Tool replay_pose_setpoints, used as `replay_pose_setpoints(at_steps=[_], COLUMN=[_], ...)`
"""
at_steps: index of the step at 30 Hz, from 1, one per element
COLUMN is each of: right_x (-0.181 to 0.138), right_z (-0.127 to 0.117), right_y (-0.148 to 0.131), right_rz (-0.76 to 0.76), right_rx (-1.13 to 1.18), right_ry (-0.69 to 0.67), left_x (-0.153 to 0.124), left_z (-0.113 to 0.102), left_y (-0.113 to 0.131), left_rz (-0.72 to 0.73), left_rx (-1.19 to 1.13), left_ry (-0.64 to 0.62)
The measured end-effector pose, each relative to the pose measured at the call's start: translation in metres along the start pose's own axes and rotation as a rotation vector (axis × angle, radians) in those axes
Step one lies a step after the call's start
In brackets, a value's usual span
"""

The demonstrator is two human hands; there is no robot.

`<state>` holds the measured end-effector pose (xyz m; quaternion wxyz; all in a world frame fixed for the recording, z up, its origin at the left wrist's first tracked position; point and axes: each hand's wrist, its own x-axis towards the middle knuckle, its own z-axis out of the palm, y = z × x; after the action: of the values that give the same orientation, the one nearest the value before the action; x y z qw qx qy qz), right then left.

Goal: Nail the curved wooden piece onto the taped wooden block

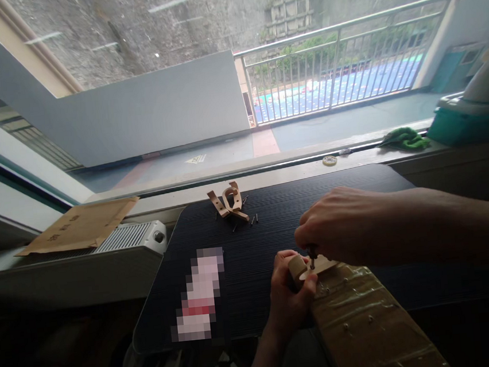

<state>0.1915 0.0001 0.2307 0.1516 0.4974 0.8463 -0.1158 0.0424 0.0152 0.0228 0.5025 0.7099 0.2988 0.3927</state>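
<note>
My left hand (288, 294) is closed around a small wooden piece with a round end (298, 266), holding it against the near end of a long board wrapped in shiny tape (365, 322). My right hand (339, 229) comes in from the right and is closed on a small dark tool (311, 253), its tip pressed down on the wooden piece. Several small screw heads dot the taped board. Both hands work at the front of a black ribbed table (255, 251).
A pile of light wooden parts (229, 201) with loose dark screws lies at the table's far side. A blurred pink-and-red object (199, 294) lies left of my hands. A radiator with cardboard (79, 225) stands left; a green cloth (404, 138) and tape roll (329, 160) sit on the windowsill.
</note>
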Motion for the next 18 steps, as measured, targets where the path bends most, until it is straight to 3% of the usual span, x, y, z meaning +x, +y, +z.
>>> replay_pose_setpoints(at_steps=[11,18], right_x=[0.002,-0.006], right_z=[0.01,-0.005], right_y=[0.005,0.0], right_rz=[0.043,0.029], right_rx=[0.044,0.01], right_ry=[0.078,0.055], left_x=[0.0,0.0], left_z=[0.0,0.0], left_y=[0.001,0.001], left_rz=[-0.006,-0.011], left_rx=[-0.002,0.001], left_ry=[-0.004,-0.021])
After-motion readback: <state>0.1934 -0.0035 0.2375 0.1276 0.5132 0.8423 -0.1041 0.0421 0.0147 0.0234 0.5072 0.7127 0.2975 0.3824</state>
